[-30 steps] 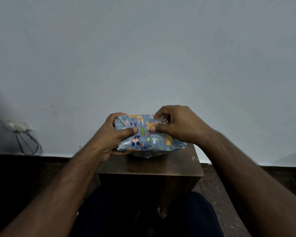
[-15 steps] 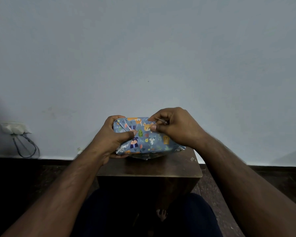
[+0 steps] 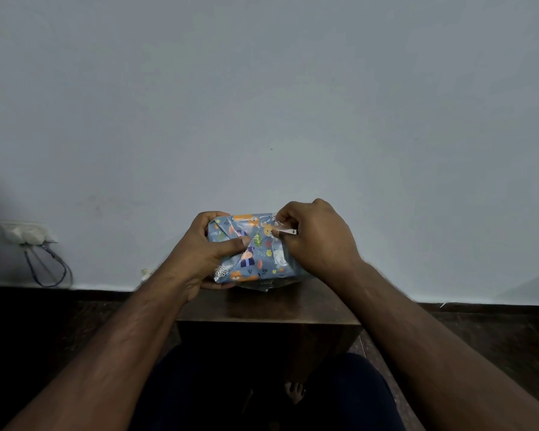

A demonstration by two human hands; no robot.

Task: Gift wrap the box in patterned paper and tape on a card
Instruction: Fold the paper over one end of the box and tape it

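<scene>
Blue animal-print paper already covers the box (image 3: 251, 248), held just above a wooden tabletop (image 3: 268, 306) as the left hand (image 3: 206, 253) grips its end and the right hand (image 3: 315, 237) pinches clear tape (image 3: 277, 227); it looks light, crease-prone.

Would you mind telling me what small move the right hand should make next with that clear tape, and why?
Probably lay the clear tape down across the paper fold and smooth it flat. The right hand pinches the strip just above the wrapped box, while the left hand grips the box with its thumb pressing the fold shut.
</scene>
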